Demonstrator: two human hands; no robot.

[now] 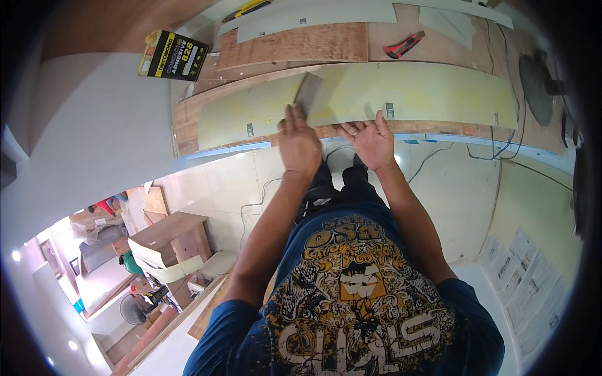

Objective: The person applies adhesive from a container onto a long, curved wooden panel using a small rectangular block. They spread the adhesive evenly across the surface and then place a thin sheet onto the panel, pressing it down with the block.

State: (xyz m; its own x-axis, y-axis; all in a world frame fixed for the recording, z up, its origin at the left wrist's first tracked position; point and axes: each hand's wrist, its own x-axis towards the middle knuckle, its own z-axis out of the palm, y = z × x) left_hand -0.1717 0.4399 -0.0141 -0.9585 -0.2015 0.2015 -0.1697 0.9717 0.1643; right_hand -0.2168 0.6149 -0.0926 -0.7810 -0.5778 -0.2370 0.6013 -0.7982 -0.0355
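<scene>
A long laminate strip, coated with yellowish adhesive, lies along a wooden board on the bench. My left hand is shut on a flat spreader, blurred, whose blade is over the strip's face. Palm up at the strip's near edge, my right hand has its thumb over the edge and its fingertips tucked beneath. A Decobond contact adhesive can stands at the bench's left end. Behind the strip lies a red and black utility knife.
Behind the strip are a plywood piece, more laminate strips and a yellow-black cutter. A fan and cables are at right. Cables cross the floor. Lower left are a wooden cabinet, another fan and people partly visible.
</scene>
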